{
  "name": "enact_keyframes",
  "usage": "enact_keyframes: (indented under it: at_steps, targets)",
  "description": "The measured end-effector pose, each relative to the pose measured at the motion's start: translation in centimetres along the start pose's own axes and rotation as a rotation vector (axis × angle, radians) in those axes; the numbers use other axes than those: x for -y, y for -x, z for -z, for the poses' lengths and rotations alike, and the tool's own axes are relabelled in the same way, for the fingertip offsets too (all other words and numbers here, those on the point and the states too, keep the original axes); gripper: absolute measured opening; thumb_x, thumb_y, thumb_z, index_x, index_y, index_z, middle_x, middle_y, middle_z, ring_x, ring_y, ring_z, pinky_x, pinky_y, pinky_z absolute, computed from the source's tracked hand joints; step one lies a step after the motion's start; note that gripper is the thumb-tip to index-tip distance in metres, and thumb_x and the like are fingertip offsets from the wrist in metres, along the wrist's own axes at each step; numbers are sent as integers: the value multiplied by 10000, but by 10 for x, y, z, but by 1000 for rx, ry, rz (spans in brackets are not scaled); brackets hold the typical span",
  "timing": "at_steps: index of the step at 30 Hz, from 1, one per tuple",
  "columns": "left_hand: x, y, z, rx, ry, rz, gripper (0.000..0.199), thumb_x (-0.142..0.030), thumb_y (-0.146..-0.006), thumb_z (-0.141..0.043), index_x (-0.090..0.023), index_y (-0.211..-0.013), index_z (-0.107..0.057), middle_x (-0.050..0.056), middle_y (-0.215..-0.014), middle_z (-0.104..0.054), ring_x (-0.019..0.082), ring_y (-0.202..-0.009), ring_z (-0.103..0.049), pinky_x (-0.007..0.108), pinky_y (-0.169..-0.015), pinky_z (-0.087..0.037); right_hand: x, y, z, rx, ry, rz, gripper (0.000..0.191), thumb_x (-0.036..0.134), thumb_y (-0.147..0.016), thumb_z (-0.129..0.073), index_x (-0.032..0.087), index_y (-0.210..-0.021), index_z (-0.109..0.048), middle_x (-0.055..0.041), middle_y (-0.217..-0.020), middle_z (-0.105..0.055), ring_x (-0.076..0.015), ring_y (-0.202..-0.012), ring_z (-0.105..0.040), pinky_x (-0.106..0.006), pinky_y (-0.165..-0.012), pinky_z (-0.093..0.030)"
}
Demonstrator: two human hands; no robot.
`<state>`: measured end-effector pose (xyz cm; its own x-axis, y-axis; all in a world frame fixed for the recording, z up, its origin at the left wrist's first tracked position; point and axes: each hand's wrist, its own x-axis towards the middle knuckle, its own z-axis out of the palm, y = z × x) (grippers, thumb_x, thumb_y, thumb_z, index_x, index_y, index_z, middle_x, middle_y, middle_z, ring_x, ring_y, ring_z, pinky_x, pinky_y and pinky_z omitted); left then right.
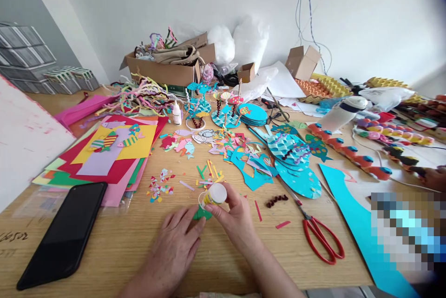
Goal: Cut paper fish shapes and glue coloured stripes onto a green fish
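Between thumb and fingers, my right hand [232, 214] grips a small white-capped glue bottle [216, 194] with a yellow label, tilted over a small green paper piece [202, 213]. My left hand [181, 237] lies on the wooden table, its fingertips at the left edge of that green piece. Just beyond the hands are thin yellow and green paper strips [211, 168]. Small coloured paper scraps [161, 186] lie to their left. A dark brown coiled pipe cleaner [277, 201] rests to the right, near two red strips.
A black phone [64, 233] and coloured paper sheets [104, 149] lie at left. Red-handled scissors [322, 237] and a large blue sheet [348, 209] are at right. Fish cutouts, blue discs and a cardboard box [163, 70] stand farther back. Another person's hand [434, 178] shows at the right edge.
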<state>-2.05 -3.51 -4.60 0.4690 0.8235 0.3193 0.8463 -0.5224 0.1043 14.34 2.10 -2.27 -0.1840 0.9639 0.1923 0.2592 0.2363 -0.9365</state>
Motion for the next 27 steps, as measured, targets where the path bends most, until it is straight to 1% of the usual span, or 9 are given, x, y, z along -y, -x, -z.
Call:
enact_keyframes:
  at_steps: [2, 4, 8, 11, 16, 19, 22, 27]
  targets:
    - [-1, 1, -2, -8, 3, 13, 270, -260, -842, -485, -274, -1093, -582, 25, -1133, -601, 197, -1025, -490, 340, -850, -387, 3, 2, 5, 33, 42, 16, 292, 320, -715, -669, 201, -963, -571, -3, -799, -620, -156, -708, -541, -232, -638, -422]
    - [-1, 2, -3, -8, 2, 19, 267, -257, -844, -482, -278, -1090, -585, 26, -1147, -595, 201, -1027, -489, 348, -852, -385, 7, 3, 11, 52, 79, 23, 261, 314, -715, -667, 201, -931, -574, 7, -763, -617, -150, -682, -539, -222, -616, -411]
    - [0, 2, -4, -8, -3, 8, 266, -248, -844, -479, -279, -1085, -587, 30, -1158, -592, 200, -1033, -488, 347, -850, -387, 13, 3, 17, 29, 76, 12, 218, 323, -706, -674, 200, -858, -578, 11, -733, -617, -148, -660, -539, -215, -595, -401]
    - [0, 1, -3, -10, -7, 0, 266, -242, -839, -479, -274, -1080, -588, 31, -1152, -596, 200, -1032, -495, 347, -849, -391, 12, 2, 14, 32, 35, 13, 233, 327, -710, -668, 201, -883, -576, 5, -763, -618, -155, -687, -545, -220, -614, -410]
    - [0, 1, -3, -28, -12, 4, 272, -240, -832, -484, -268, -1080, -590, 35, -1093, -620, 201, -1018, -509, 344, -837, -404, 8, 2, 4, 59, 34, 23, 286, 315, -710, -671, 205, -954, -570, 8, -793, -620, -155, -714, -550, -222, -638, -411]
    - [0, 1, -3, -26, -19, 0, 270, -243, -834, -481, -277, -1078, -591, 30, -1103, -617, 200, -1013, -512, 343, -836, -405, 10, 2, 7, 70, 75, 52, 242, 309, -712, -664, 192, -906, -577, 7, -779, -617, -148, -698, -543, -216, -631, -401]
    - [0, 1, -2, -17, -28, -6, 266, -244, -832, -488, -283, -1074, -591, 27, -1137, -608, 204, -1019, -510, 348, -839, -399, 14, 2, 13, 87, 107, 71, 188, 300, -708, -664, 185, -834, -583, 20, -718, -599, -134, -649, -521, -205, -593, -383]
    - [-1, 1, -1, -6, -15, 4, 268, -232, -831, -493, -280, -1076, -592, 31, -1158, -599, 203, -1027, -505, 345, -845, -393, 10, -1, 16, 35, 21, 22, 178, 319, -691, -681, 185, -743, -576, 35, -651, -555, -124, -611, -478, -205, -564, -362]
